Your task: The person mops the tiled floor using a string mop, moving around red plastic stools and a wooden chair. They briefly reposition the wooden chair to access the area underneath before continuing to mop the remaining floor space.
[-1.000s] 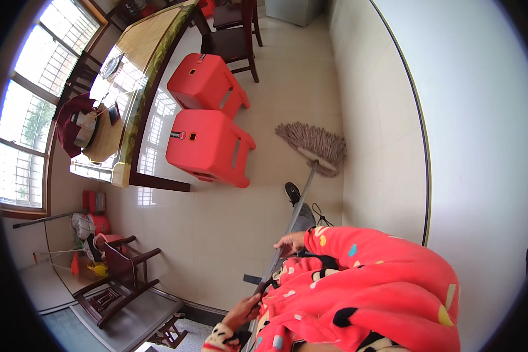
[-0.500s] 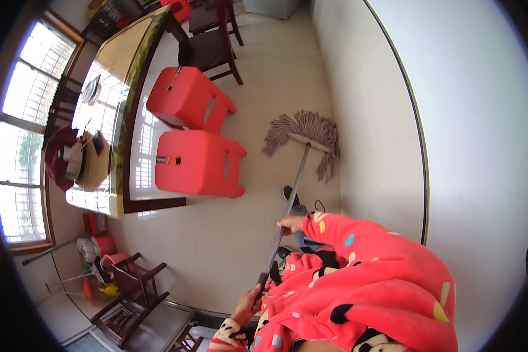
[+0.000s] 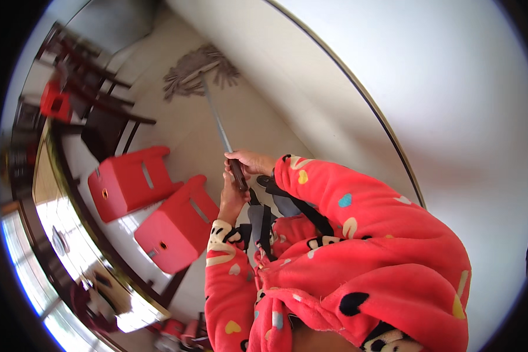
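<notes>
A string mop with a grey pole [image 3: 217,117] reaches away from me, and its brownish-grey strands [image 3: 190,69] lie spread on the floor tiles near the wall. My right hand [image 3: 247,162] is wrapped round the pole where the dark handle grip [image 3: 238,175] begins. Just below it, my left hand [image 3: 233,196] is closed round the dark end of the same handle. The two hands sit close together. Patterned red sleeves cover both my arms.
Two red plastic stools [image 3: 123,185] stand left of the mop, beside a long glossy table [image 3: 79,234]. Dark wooden chairs [image 3: 102,126] are farther off. A white wall [image 3: 416,88] with a dark trim line runs along my right. A grey cabinet-like box [image 3: 114,23] stands at the far end.
The mop head has moved farther away along the wall. My left hand has come up close to the right one on the handle. My view has turned, shifting stools and table to the lower left.
</notes>
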The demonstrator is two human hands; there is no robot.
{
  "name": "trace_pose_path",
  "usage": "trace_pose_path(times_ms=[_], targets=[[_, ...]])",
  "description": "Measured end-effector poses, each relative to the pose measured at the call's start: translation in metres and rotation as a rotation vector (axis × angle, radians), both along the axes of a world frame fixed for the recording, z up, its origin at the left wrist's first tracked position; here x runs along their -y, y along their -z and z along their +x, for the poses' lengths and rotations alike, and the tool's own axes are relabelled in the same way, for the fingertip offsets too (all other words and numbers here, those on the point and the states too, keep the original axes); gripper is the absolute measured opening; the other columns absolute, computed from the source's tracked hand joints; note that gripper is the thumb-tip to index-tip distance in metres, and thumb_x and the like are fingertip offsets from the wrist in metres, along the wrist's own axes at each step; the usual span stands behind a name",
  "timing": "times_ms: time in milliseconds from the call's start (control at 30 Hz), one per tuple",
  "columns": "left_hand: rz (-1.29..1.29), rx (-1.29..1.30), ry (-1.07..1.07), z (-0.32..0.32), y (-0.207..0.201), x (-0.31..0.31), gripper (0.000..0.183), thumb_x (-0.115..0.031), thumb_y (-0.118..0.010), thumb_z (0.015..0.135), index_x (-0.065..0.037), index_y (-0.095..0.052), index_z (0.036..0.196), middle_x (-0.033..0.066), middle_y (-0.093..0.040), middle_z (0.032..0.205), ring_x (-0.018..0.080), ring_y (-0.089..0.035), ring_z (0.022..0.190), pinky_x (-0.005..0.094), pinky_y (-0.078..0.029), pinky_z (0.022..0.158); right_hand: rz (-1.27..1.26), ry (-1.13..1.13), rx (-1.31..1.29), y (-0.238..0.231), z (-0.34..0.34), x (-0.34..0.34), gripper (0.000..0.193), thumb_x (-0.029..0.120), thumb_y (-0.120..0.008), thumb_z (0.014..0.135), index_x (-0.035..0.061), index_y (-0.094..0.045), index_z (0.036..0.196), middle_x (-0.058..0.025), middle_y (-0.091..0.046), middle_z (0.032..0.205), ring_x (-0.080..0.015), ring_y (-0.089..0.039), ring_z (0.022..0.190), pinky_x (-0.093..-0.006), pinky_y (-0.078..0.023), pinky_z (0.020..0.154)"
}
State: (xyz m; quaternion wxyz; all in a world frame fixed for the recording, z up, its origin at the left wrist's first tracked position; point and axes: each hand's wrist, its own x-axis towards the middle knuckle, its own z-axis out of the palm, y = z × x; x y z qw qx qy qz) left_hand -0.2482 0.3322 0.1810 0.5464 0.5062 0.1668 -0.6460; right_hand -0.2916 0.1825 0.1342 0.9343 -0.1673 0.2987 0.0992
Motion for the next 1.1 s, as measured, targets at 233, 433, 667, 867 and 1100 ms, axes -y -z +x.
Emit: trace_pose_path(times_ms=[233, 433, 667, 867, 1100], targets=[[0.114, -0.162, 0.404, 0.07, 0.052, 0.013, 0.064, -0.059, -0.032, 0.089, 0.0, -0.048, 0.108, 0.0127, -0.054, 0.099, 0.0249, -0.055, 0.079, 0.0347, -0.047, 0.065, -0.005, 0.304, -0.071, -0.024, -0.063, -0.01, 0.024, 0.029, -0.042, 0.095, 0.0063, -0.044, 0.087, -0.0039, -0.049, 0.069, -0.0131, -0.049, 0.056, -0.0261, -0.043, 0.048], [-0.003, -0.098, 0.384, 0.08, 0.094, 0.079, 0.049, -0.048, -0.04, 0.092, -0.003, -0.04, 0.111, 0.0172, -0.054, 0.101, 0.0306, -0.057, 0.088, 0.0415, -0.049, 0.071, 0.079, 0.499, -0.119, -0.038, -0.08, -0.074, 0.02, 0.027, -0.041, 0.095, 0.0068, -0.043, 0.09, -0.0032, -0.047, 0.069, -0.0113, -0.044, 0.052, -0.0247, -0.037, 0.042], [0.083, -0.002, 0.708, 0.024, 0.126, 0.064, 0.041, -0.04, -0.041, 0.094, -0.002, -0.041, 0.108, 0.0215, -0.054, 0.11, 0.0369, -0.057, 0.096, 0.0444, -0.048, 0.079, -0.006, 0.527, -0.192, -0.084, -0.149, -0.143, 0.019, 0.026, -0.043, 0.094, 0.0071, -0.041, 0.09, -0.0026, -0.048, 0.072, -0.0096, -0.043, 0.052, -0.023, -0.035, 0.039], [0.245, -0.104, 0.77, -0.082, 0.145, -0.001, 0.037, -0.034, -0.039, 0.094, -0.001, -0.034, 0.111, 0.022, -0.056, 0.1, 0.0389, -0.061, 0.088, 0.0518, -0.05, 0.077, -0.097, 0.513, -0.153, -0.149, -0.272, -0.239, 0.02, 0.026, -0.05, 0.091, 0.0077, -0.042, 0.09, 0.0021, -0.042, 0.065, -0.0054, -0.037, 0.048, -0.0193, -0.032, 0.04], [0.363, -0.277, 0.834, -0.24, 0.165, -0.133, 0.036, -0.028, -0.046, 0.092, 0.0, -0.036, 0.111, 0.022, -0.055, 0.101, 0.0403, -0.057, 0.091, 0.0535, -0.045, 0.085, 0.064, 0.582, -0.296, -0.226, -0.414, -0.392, 0.017, 0.02, -0.055, 0.088, 0.0087, -0.043, 0.089, 0.001, -0.042, 0.063, -0.0059, -0.037, 0.046, -0.0206, -0.03, 0.038]])
